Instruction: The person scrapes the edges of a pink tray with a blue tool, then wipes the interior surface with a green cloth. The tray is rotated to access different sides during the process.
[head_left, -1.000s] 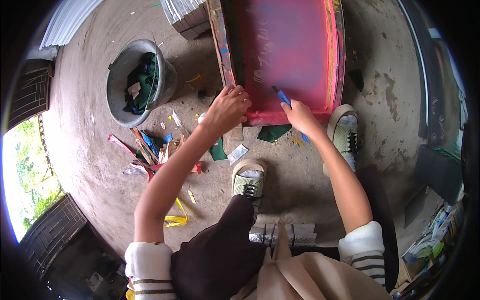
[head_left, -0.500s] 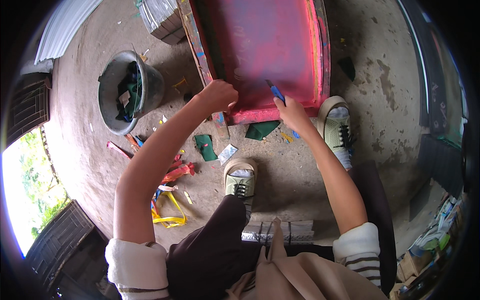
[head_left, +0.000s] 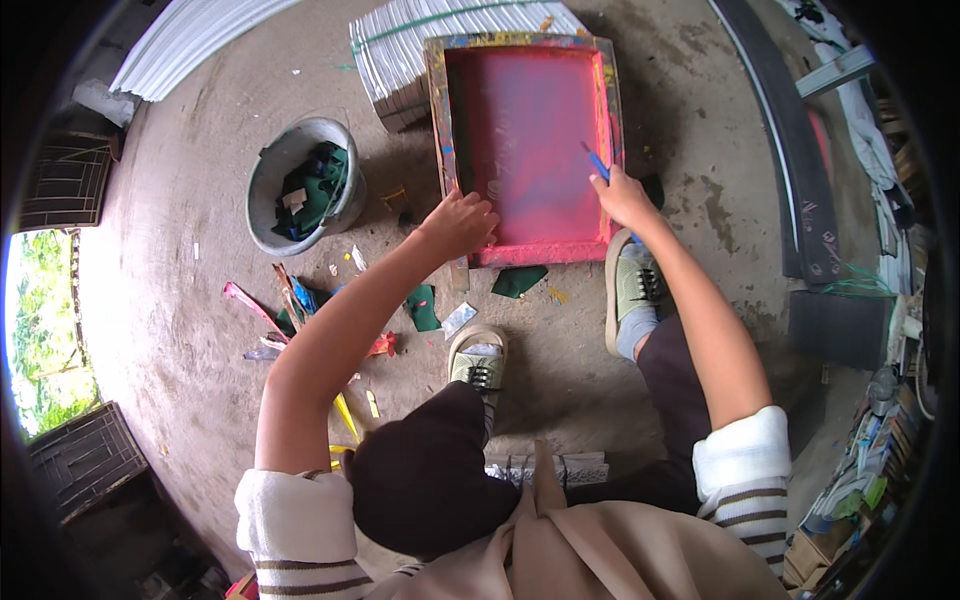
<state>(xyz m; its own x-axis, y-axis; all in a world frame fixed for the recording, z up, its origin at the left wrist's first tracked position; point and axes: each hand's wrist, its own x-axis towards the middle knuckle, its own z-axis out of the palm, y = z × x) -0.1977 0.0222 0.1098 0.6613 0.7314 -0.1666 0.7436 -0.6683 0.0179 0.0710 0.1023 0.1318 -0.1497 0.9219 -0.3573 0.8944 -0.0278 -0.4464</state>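
Note:
A wooden screen-printing frame (head_left: 545,252) with a pink-stained mesh (head_left: 535,150) lies in front of me, its rails smeared with paint. At its near left corner, my left hand (head_left: 462,224) is closed, with the fingers curled over the left rail. Their tips are partly hidden. Near the right rail, my right hand (head_left: 627,198) grips a blue utility knife (head_left: 598,165), its dark tip pointing up and left over the mesh. Whether the tip touches the mesh, I cannot tell.
A grey bucket (head_left: 257,205) of dark green scraps stands left. Strapped stacks of sheets (head_left: 395,60) sit behind the frame. Green scraps (head_left: 520,281) and coloured strips (head_left: 255,308) litter the concrete floor. My shoes (head_left: 478,362) flank the near side. Dark panels (head_left: 800,200) lie right.
My view has shifted, so the frame's far rail now shows. The right hand and knife have moved from over the near mesh toward the right rail. The left hand stays at the near left corner.

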